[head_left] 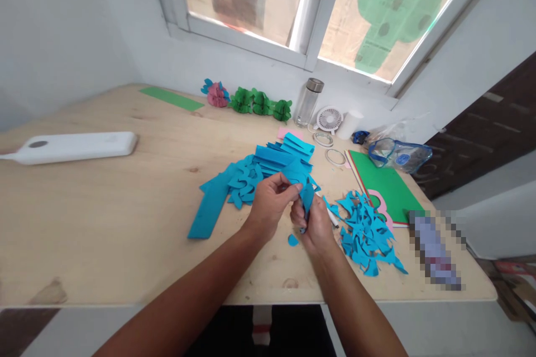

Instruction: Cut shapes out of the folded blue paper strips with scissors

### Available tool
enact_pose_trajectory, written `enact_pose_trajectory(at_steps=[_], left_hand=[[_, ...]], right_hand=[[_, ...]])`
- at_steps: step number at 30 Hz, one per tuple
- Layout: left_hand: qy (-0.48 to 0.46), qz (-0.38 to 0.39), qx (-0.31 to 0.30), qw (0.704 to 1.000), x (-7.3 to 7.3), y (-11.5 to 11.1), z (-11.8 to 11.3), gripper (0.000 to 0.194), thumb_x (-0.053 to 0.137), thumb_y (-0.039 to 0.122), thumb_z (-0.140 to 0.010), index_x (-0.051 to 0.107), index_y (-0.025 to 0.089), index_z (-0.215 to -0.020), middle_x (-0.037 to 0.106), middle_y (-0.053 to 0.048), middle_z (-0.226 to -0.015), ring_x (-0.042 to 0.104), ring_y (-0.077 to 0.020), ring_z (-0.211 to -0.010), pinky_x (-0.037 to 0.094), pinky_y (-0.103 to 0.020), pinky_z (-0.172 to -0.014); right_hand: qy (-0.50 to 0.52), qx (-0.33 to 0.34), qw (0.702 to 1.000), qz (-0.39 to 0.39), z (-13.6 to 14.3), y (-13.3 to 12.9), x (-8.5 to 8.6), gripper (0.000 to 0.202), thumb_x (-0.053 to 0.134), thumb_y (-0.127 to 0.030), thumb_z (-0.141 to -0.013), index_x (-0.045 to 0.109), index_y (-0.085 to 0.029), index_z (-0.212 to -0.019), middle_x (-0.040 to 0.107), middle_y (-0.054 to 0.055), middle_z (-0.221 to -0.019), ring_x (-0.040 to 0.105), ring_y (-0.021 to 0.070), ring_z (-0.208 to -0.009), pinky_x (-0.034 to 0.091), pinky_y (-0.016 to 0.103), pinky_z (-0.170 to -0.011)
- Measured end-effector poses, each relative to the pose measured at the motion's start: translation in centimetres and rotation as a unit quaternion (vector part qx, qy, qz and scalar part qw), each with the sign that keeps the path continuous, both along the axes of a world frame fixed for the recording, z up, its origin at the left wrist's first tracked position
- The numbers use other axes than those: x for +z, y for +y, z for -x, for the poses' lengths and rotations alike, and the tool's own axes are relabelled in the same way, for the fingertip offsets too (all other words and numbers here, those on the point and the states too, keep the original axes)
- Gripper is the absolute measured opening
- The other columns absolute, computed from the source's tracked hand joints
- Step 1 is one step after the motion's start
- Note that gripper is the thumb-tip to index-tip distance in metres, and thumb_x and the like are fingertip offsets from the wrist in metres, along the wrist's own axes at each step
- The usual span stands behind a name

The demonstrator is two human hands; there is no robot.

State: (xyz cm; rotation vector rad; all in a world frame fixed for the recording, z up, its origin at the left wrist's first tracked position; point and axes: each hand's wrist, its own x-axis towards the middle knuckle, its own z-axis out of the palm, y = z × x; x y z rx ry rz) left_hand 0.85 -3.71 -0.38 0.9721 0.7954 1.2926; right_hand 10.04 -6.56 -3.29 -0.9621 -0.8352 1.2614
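Near the middle of the table, my left hand (269,203) pinches a piece of blue paper (307,196) between thumb and fingers. My right hand (315,219) is closed close beside it, at the same paper; what its fingers wrap round is mostly hidden, with a small dark tip showing below. Behind the hands lie folded blue strips (272,157). Blue cut-out shapes (244,179) are heaped to the left, beside a long blue strip (208,215). Right of my right hand is a pile of blue scraps (366,234). A small blue disc (292,240) lies below the hands.
A white device (79,146) lies at the left. Along the back are a green strip (171,98), paper ornaments (260,103), a glass bottle (305,105), a small fan (329,119) and tape rings. Green sheets (385,184) and a clear pouch (404,157) are at the right.
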Motion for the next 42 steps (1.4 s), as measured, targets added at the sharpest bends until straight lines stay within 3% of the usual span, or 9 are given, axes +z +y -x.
enact_pose_trajectory(at_steps=[8, 23, 29, 42], left_hand=[[-0.001, -0.002, -0.004, 1.0, 0.51, -0.06, 0.19, 0.016, 0.072, 0.023, -0.061, 0.058, 0.018, -0.055, 0.057, 0.003, -0.057, 0.052, -0.0126, -0.057, 0.045, -0.027, -0.062], [0.013, -0.013, 0.001, 1.0, 0.6, -0.05, 0.22, 0.016, 0.072, 0.028, -0.06, 0.061, 0.017, -0.058, 0.06, 0.001, -0.058, 0.055, -0.0135, -0.059, 0.047, -0.027, -0.063], [0.004, -0.011, -0.005, 1.0, 0.64, -0.12, 0.25, 0.012, 0.071, 0.023, -0.061, 0.062, 0.017, -0.059, 0.059, 0.003, -0.058, 0.054, -0.0121, -0.059, 0.047, -0.025, -0.064], [0.016, -0.012, -0.014, 1.0, 0.72, -0.08, 0.42, 0.018, 0.071, 0.027, -0.061, 0.058, 0.016, -0.055, 0.058, 0.002, -0.055, 0.051, -0.0118, -0.054, 0.045, -0.026, -0.058]], right_hand=[[0.015, 0.005, 1.0, -0.009, 0.01, -0.14, 0.1, 0.047, 0.058, -0.055, -0.078, 0.046, -0.019, -0.051, 0.036, -0.006, -0.038, 0.022, 0.0051, -0.034, 0.013, 0.021, -0.035], [0.021, 0.004, 1.0, -0.015, 0.04, -0.09, -0.16, 0.048, 0.055, -0.051, -0.081, 0.045, -0.018, -0.048, 0.035, -0.006, -0.038, 0.023, 0.005, -0.034, 0.012, 0.021, -0.036], [0.025, 0.001, 0.999, -0.023, 0.12, -0.15, -0.18, 0.048, 0.054, -0.049, -0.083, 0.045, -0.018, -0.049, 0.035, -0.006, -0.039, 0.023, 0.0051, -0.035, 0.011, 0.022, -0.036], [0.055, 0.002, 0.998, -0.024, 0.24, -0.18, -0.21, 0.041, 0.056, -0.046, -0.083, 0.046, -0.018, -0.054, 0.036, -0.007, -0.04, 0.022, 0.005, -0.035, 0.011, 0.022, -0.037]])
